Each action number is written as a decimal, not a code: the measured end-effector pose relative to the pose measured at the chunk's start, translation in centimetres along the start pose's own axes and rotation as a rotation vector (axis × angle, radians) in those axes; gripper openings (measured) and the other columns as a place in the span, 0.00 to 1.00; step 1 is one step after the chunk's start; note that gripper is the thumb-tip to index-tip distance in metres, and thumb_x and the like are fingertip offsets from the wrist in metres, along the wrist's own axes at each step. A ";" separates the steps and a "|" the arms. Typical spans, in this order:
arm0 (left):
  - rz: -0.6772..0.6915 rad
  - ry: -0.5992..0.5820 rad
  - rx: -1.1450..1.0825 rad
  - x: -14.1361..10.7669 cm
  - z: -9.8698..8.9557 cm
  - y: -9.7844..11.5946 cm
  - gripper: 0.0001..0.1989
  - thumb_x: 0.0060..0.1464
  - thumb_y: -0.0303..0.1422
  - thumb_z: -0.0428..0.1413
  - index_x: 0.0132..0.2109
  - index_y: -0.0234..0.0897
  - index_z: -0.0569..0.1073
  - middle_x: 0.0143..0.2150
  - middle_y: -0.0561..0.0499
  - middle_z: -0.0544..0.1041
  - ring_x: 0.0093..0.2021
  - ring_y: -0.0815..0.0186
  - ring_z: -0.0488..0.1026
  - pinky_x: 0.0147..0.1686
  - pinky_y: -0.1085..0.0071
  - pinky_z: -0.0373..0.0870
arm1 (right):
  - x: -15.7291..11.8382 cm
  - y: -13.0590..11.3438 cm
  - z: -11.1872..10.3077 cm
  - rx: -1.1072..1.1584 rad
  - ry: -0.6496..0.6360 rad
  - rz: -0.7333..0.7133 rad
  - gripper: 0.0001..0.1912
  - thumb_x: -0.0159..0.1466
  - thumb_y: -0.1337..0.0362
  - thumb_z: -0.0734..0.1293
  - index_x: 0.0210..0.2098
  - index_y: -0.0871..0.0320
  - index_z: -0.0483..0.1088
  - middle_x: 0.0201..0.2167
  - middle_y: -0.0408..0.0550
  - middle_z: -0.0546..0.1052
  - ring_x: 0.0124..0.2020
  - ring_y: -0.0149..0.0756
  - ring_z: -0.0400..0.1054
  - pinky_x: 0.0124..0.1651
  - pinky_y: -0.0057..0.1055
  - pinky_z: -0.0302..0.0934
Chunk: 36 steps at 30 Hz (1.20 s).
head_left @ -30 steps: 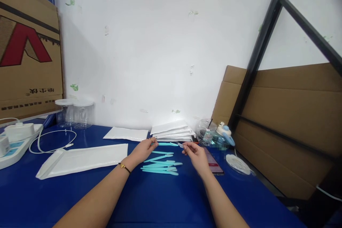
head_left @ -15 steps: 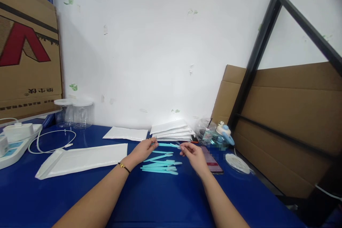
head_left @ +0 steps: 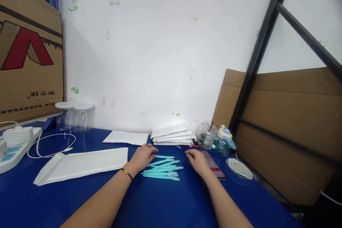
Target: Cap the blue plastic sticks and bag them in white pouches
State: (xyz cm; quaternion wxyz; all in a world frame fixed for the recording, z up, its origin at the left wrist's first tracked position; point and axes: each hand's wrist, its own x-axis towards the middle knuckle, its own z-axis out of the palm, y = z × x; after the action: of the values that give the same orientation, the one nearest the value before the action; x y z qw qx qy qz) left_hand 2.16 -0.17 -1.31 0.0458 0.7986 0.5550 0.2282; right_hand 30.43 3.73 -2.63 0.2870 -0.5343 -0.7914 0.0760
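Several slim turquoise sticks with pale tips, like eyebrow razors (head_left: 161,173), lie loosely fanned on the blue table (head_left: 160,206). My left hand (head_left: 143,156) is over the left ends of the upper ones, fingers stretched out, with nothing seen held. It partly hides those ends. To the right of the razors, my right hand (head_left: 198,162) is low over the table beside a phone (head_left: 215,167). Its fingers are loosely bent, and nothing shows in them. A small pale piece (head_left: 178,146) lies behind the razors, too small to name.
White padded envelopes lie at left (head_left: 88,164), at the back (head_left: 125,136) and in a stack (head_left: 172,134). A power strip (head_left: 20,149) with a white cable is far left, near clear jars (head_left: 82,117). A plastic cup (head_left: 205,135), bottle (head_left: 224,139) and white disc (head_left: 239,168) stand right.
The razor stretched between both hands is no longer seen there. My hands have moved slightly apart and lower, the left opening over the razors. The whole view has shifted a little.
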 end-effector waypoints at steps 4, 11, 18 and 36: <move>-0.023 -0.057 0.042 0.2 0.3 -0.4 0.10 0.52 0.32 0.52 0.40 0.43 0.75 0.41 0.51 0.75 0.44 0.62 0.70 0.41 0.72 0.63 | 2.8 0.0 1.6 -0.089 -0.100 -0.073 0.18 0.60 0.71 0.58 0.46 0.58 0.72 0.48 0.53 0.74 0.49 0.40 0.67 0.52 0.32 0.57; -0.016 -0.034 0.128 0.3 -0.2 -0.4 0.10 0.53 0.27 0.48 0.32 0.38 0.73 0.33 0.50 0.75 0.35 0.64 0.72 0.35 0.72 0.63 | 5.7 -1.2 4.3 -0.144 -0.133 -0.104 0.16 0.59 0.74 0.58 0.40 0.58 0.73 0.43 0.54 0.76 0.46 0.41 0.68 0.48 0.32 0.56; -0.043 -0.039 0.088 0.3 0.0 -1.4 0.11 0.48 0.23 0.47 0.34 0.38 0.73 0.35 0.49 0.75 0.36 0.64 0.72 0.34 0.73 0.63 | 4.2 0.1 3.7 0.052 -0.100 -0.125 0.13 0.53 0.77 0.60 0.33 0.61 0.74 0.31 0.51 0.77 0.34 0.37 0.69 0.39 0.29 0.60; 0.014 -0.055 -0.024 0.2 0.2 -2.0 0.13 0.52 0.24 0.44 0.36 0.38 0.73 0.37 0.49 0.75 0.38 0.65 0.71 0.37 0.73 0.64 | 2.7 -2.3 3.7 0.474 -0.187 -0.120 0.11 0.53 0.63 0.67 0.34 0.60 0.77 0.27 0.47 0.78 0.27 0.35 0.69 0.31 0.29 0.62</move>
State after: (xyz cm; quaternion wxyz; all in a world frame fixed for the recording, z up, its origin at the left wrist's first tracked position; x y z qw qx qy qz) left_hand 0.59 0.86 -2.12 0.0690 0.8078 0.5453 0.2129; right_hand 25.89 5.91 -3.68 0.3338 -0.3948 -0.8048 0.2914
